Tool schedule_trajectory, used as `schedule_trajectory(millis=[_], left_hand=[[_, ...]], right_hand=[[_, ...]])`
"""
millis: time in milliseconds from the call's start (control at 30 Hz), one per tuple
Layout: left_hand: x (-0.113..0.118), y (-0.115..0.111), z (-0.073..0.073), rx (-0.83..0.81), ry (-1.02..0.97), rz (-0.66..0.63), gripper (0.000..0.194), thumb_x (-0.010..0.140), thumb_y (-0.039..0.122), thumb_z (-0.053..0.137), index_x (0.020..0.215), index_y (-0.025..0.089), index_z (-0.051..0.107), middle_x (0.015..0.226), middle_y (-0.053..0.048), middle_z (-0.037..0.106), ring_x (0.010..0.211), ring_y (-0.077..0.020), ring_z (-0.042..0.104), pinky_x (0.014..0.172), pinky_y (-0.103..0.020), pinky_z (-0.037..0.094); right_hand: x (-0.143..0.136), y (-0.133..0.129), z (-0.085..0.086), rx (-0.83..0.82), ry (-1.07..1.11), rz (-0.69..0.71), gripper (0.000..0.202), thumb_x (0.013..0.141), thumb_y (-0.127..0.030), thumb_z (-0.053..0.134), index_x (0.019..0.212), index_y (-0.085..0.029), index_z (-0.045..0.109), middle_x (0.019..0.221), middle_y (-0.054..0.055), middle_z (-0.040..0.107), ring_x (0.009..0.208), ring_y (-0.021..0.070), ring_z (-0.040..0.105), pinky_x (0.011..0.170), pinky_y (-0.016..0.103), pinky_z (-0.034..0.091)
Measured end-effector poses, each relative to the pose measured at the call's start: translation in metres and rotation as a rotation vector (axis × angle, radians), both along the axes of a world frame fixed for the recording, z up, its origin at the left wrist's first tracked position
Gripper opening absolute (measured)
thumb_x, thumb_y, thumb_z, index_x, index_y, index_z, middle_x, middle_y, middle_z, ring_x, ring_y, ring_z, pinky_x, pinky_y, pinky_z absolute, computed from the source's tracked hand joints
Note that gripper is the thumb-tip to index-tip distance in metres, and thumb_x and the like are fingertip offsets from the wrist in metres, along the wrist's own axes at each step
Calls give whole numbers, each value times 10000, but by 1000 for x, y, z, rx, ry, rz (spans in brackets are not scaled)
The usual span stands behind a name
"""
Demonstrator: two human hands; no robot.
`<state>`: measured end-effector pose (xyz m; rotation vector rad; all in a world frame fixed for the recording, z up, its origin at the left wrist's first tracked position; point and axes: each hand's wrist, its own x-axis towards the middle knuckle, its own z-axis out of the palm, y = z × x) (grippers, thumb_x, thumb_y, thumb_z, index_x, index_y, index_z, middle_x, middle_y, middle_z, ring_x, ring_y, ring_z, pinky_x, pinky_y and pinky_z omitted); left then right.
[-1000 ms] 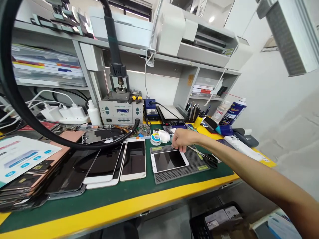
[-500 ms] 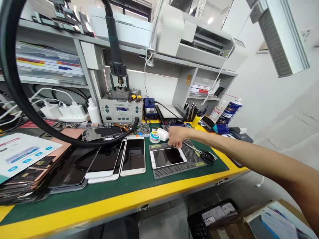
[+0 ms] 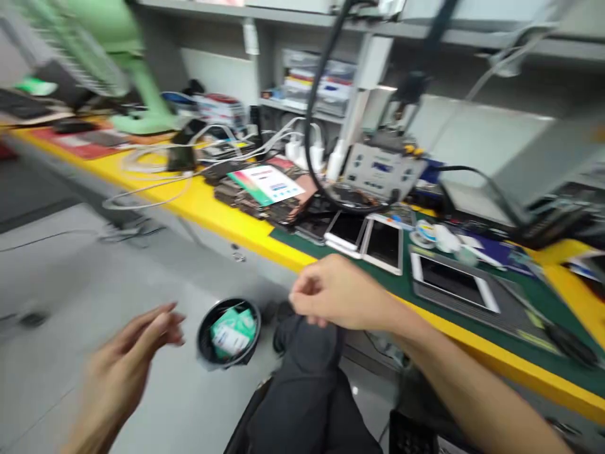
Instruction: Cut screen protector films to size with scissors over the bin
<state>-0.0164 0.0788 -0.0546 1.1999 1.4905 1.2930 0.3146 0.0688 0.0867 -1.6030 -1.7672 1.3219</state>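
My left hand [image 3: 132, 356] hangs over the floor at the lower left, smeared by motion. Its fingers are loosely bent and apart, with nothing seen in them. Right of it, in front of the bench edge and above my lap, is my right hand [image 3: 338, 293]. The fingers there are curled in, thumb near the index finger; whatever they may hold is hidden. Between and below the hands stands a round black bin [image 3: 203, 343] with green and white packaging [image 3: 234, 331] inside. A white-framed phone [image 3: 454, 280] lies on a grey mat [image 3: 515, 315] on the bench, apart from both hands.
Several phones [image 3: 382, 243] lie beside a stack of parts under a leaflet [image 3: 267, 184]. A black hose [image 3: 309, 126] arches before the soldering station [image 3: 380, 167]. Scissors [image 3: 570, 340] lie at right. White cables [image 3: 155, 161] and a green fan [image 3: 146, 94] are at left.
The view has swung left and down, bringing the floor, bin and fan into sight. My right hand has left the mat beside the phone and come back over my lap. My left hand has appeared.
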Motion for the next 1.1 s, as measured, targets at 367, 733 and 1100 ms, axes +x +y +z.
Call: schedule_trajectory(millis=[367, 733, 1100], left_hand=[[-47, -36, -12, -12, -179, 81, 384, 857, 418, 725, 1148, 168, 735, 993, -79, 718, 805, -204, 653, 753, -401, 612], [-49, -39, -12, 2, -152, 155, 360, 841, 378, 757, 1121, 152, 735, 997, -103, 752, 791, -208, 655, 723, -393, 596], [-44, -36, -13, 1, -194, 154, 364, 819, 376, 768, 1104, 152, 738, 1001, -101, 756, 772, -208, 657, 672, -370, 590]], right_hand=[[-206, 125, -176, -345, -287, 246, 331, 980, -330, 636, 1250, -142, 607, 1228, 109, 635, 1021, 233, 663, 860, 423, 576], [-213, 142, -207, -395, -321, 217, 344, 978, -333, 636, 1263, -143, 601, 1246, 114, 628, 1040, 241, 658, 875, 434, 570], [-206, 133, -188, -328, -288, 254, 339, 980, -329, 634, 1264, -148, 600, 1242, 109, 629, 1033, 238, 660, 868, 431, 573]])
